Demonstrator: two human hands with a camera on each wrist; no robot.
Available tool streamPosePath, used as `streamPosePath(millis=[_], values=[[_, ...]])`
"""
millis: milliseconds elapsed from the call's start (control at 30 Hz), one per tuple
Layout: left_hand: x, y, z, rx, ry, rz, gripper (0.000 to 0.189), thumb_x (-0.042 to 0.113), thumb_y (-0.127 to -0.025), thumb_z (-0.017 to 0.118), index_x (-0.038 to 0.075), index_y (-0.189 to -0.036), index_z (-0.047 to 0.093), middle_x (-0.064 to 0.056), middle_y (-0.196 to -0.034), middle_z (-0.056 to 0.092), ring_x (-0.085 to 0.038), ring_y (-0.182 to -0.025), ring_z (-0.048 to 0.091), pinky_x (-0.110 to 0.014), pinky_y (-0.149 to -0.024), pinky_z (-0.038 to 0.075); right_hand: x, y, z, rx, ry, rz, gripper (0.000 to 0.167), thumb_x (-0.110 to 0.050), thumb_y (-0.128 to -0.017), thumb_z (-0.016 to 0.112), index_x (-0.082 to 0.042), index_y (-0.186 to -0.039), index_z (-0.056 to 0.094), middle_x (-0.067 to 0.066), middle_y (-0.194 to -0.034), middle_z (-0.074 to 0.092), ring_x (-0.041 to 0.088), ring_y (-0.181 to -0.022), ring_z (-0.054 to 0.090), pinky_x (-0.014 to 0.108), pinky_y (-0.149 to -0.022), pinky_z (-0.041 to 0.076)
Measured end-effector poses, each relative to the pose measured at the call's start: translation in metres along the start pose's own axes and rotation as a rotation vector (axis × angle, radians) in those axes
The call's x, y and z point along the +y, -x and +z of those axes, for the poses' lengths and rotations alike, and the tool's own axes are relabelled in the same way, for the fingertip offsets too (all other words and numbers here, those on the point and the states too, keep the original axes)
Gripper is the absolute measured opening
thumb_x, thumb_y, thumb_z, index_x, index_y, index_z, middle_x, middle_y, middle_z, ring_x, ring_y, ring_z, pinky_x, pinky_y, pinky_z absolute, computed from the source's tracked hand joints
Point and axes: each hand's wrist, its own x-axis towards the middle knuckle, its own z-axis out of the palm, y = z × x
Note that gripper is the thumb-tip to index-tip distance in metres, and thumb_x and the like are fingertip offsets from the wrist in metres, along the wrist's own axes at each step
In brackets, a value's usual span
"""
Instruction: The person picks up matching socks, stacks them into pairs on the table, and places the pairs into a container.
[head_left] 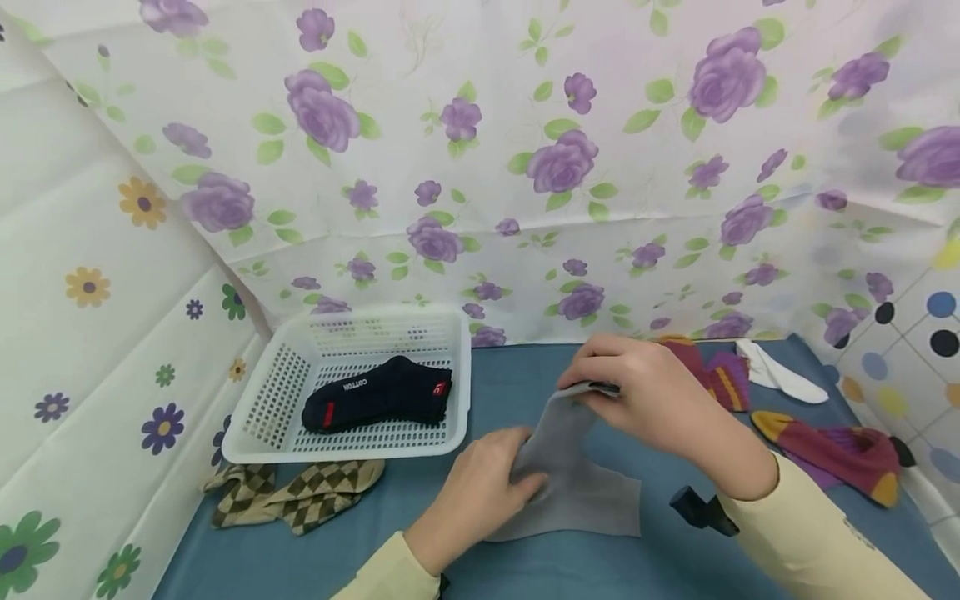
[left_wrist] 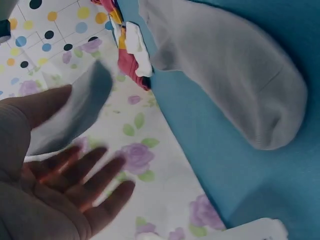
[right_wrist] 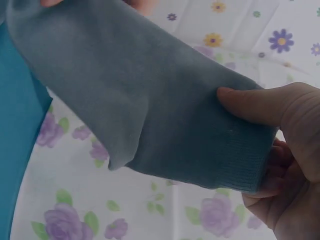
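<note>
A grey sock (head_left: 558,433) hangs raised from my right hand (head_left: 637,392), which pinches its ribbed cuff (right_wrist: 242,160) between thumb and fingers. Near the lower, toe part of that sock is my left hand (head_left: 487,479). In the left wrist view its fingers (left_wrist: 107,187) are spread and nearly straight, and its thumb overlaps the sock. A second grey sock (head_left: 600,504) lies flat on the blue table cover (head_left: 570,567) beneath the raised one, partly hidden by it in the head view.
A white plastic basket (head_left: 243,437) stands at back left, holding dark socks (head_left: 390,396). In front of it lie brown checked socks (head_left: 300,496). To the right are maroon socks with yellow parts (head_left: 840,450) and a white sock (head_left: 780,375). Flowered sheeting (head_left: 480,200) rises behind.
</note>
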Motion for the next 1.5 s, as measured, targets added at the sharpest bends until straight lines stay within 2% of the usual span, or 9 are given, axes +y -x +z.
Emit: streamPosePath(millis=[100, 233, 433, 600, 867, 1000, 1100, 1267, 1500], values=[[-0.011, 0.004, 0.003, -0.003, 0.038, -0.011, 0.021, 0.033, -0.082, 0.071, 0.026, -0.101, 0.065, 0.010, -0.091, 0.065, -0.002, -0.080, 0.057, -0.021, -0.064, 0.048, -0.001, 0.004, -0.005, 0.018, -0.019, 0.015, 0.026, -0.011, -0.076, 0.077, -0.030, -0.092, 0.070, -0.018, -0.091, 0.060, -0.006, -0.067, 0.052, 0.015, -0.054, 0.044], [-0.025, 0.013, 0.005, 0.027, 0.078, -0.014, 0.010, 0.024, -0.084, 0.070, 0.028, -0.093, 0.066, 0.012, -0.086, 0.064, 0.004, -0.072, 0.055, -0.017, -0.059, 0.047, 0.009, 0.016, -0.005, 0.000, -0.038, 0.071, 0.028, -0.014, -0.076, 0.077, -0.035, -0.093, 0.069, -0.022, -0.092, 0.061, -0.008, -0.065, 0.051, 0.015, -0.053, 0.043], [-0.035, 0.027, -0.002, 0.068, 0.101, -0.067, 0.024, 0.007, -0.083, 0.066, 0.026, -0.099, 0.066, 0.009, -0.091, 0.069, 0.001, -0.078, 0.062, -0.019, -0.063, 0.052, 0.032, 0.050, 0.004, -0.211, -0.190, 0.337, 0.024, -0.018, -0.082, 0.072, -0.037, -0.094, 0.064, -0.017, -0.089, 0.066, -0.002, -0.052, 0.050, 0.019, -0.049, 0.045], [-0.035, 0.035, -0.006, 0.130, 0.141, -0.090, 0.044, -0.005, -0.079, 0.060, 0.026, -0.110, 0.067, 0.007, -0.108, 0.069, -0.003, -0.097, 0.065, -0.020, -0.073, 0.054, 0.048, 0.076, 0.016, -0.370, -0.494, 0.540, 0.012, -0.031, -0.091, 0.060, -0.027, -0.102, 0.061, -0.001, -0.106, 0.065, 0.005, -0.081, 0.066, 0.025, -0.066, 0.055], [-0.032, 0.035, -0.009, 0.248, 0.382, 0.009, 0.057, -0.016, -0.079, 0.052, 0.029, -0.111, 0.067, 0.006, -0.111, 0.067, -0.003, -0.088, 0.063, -0.017, -0.051, 0.046, 0.059, 0.098, 0.032, -0.261, -0.551, 0.642, 0.024, -0.043, -0.086, 0.063, -0.025, -0.100, 0.070, -0.007, -0.104, 0.069, 0.006, -0.087, 0.067, 0.024, -0.070, 0.056], [-0.033, 0.034, -0.009, 0.265, 0.365, 0.104, 0.051, -0.015, -0.077, 0.055, 0.024, -0.105, 0.071, 0.007, -0.110, 0.067, -0.005, -0.097, 0.063, -0.019, -0.067, 0.054, 0.057, 0.105, 0.040, -0.178, -0.499, 0.662, 0.018, -0.034, -0.083, 0.069, -0.025, -0.098, 0.071, -0.009, -0.098, 0.070, 0.005, -0.085, 0.067, 0.024, -0.068, 0.056], [-0.037, 0.035, -0.008, 0.224, 0.284, 0.181, 0.040, -0.010, -0.075, 0.062, 0.019, -0.102, 0.072, 0.005, -0.111, 0.066, -0.008, -0.110, 0.061, -0.020, -0.084, 0.053, 0.052, 0.113, 0.050, -0.095, -0.450, 0.647, 0.016, -0.025, -0.077, 0.076, -0.026, -0.093, 0.072, -0.010, -0.094, 0.070, 0.004, -0.083, 0.066, 0.022, -0.066, 0.056], [-0.048, 0.042, -0.001, 0.050, 0.158, 0.250, 0.029, 0.002, -0.078, 0.067, 0.016, -0.103, 0.071, 0.002, -0.112, 0.064, -0.012, -0.109, 0.060, -0.019, -0.086, 0.052, 0.042, 0.135, 0.073, -0.014, -0.439, 0.648, 0.021, -0.019, -0.072, 0.081, -0.027, -0.089, 0.071, -0.013, -0.091, 0.069, 0.002, -0.082, 0.066, 0.021, -0.062, 0.056], [-0.061, 0.047, 0.015, -0.204, 0.217, 0.129, 0.025, 0.046, -0.080, 0.069, 0.026, -0.093, 0.072, 0.009, -0.095, 0.067, 0.000, -0.087, 0.061, -0.016, -0.073, 0.052, 0.034, 0.163, 0.105, -0.137, -0.404, 0.716, 0.029, -0.013, -0.067, 0.084, -0.030, -0.088, 0.071, -0.010, -0.107, 0.066, 0.011, -0.101, 0.063, 0.018, -0.061, 0.053]])
